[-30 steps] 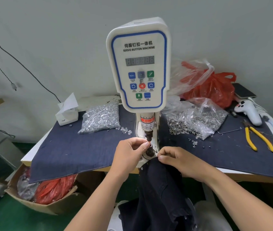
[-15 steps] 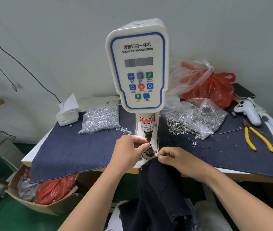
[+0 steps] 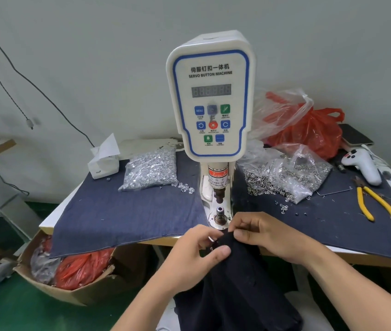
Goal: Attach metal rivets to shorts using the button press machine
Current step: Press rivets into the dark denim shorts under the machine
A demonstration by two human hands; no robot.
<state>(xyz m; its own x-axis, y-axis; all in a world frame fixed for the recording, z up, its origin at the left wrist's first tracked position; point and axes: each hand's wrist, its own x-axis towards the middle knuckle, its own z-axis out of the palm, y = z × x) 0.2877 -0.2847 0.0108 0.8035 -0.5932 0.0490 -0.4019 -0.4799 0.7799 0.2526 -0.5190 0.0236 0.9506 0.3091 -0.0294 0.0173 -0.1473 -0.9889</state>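
The white servo button machine (image 3: 210, 99) stands at the middle of the table, its lower die (image 3: 220, 213) bare and just beyond my hands. Dark shorts (image 3: 240, 287) hang from the table's front edge down toward me. My left hand (image 3: 197, 253) pinches the top edge of the shorts between thumb and fingers, and a small shiny metal rivet (image 3: 211, 239) shows at its fingertips. My right hand (image 3: 259, 232) grips the same edge from the right, fingers curled over the fabric. Both hands sit just in front of the die.
A bag of silver rivets (image 3: 150, 169) lies left of the machine, and an open bag of ring parts (image 3: 285, 177) lies right. Yellow pliers (image 3: 376, 204), a white controller (image 3: 364, 166) and a red plastic bag (image 3: 309, 130) fill the right side. A cardboard box (image 3: 70, 278) sits below left.
My left hand has left the machine's die and dropped back to the shorts' edge. My right hand has stayed on the fabric. The die now stands uncovered.
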